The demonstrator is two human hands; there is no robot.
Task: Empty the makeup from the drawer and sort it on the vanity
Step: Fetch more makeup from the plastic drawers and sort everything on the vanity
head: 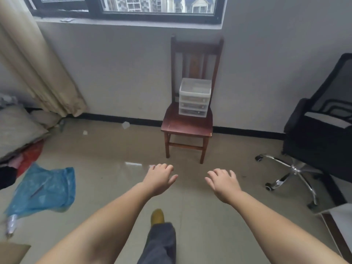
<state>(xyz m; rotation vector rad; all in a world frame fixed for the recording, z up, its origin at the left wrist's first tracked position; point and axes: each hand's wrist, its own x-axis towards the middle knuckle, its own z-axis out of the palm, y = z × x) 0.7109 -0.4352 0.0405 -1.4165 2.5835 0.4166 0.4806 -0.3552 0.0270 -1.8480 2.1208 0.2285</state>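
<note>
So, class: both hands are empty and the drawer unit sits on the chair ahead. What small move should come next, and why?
Probably step closer to the wooden chair. The drawer unit stands on its seat with all drawers shut, and the left hand and right hand hang open, well short of it.

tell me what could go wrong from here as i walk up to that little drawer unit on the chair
1. The blue plastic bag and paper scraps lie on the glossy floor; stepping on them could cause a slip.
2. The drawer unit sits unsecured on the wooden chair; pulling a drawer one-handed could drag it forward. Both the left hand and right hand are free to steady it.
</note>
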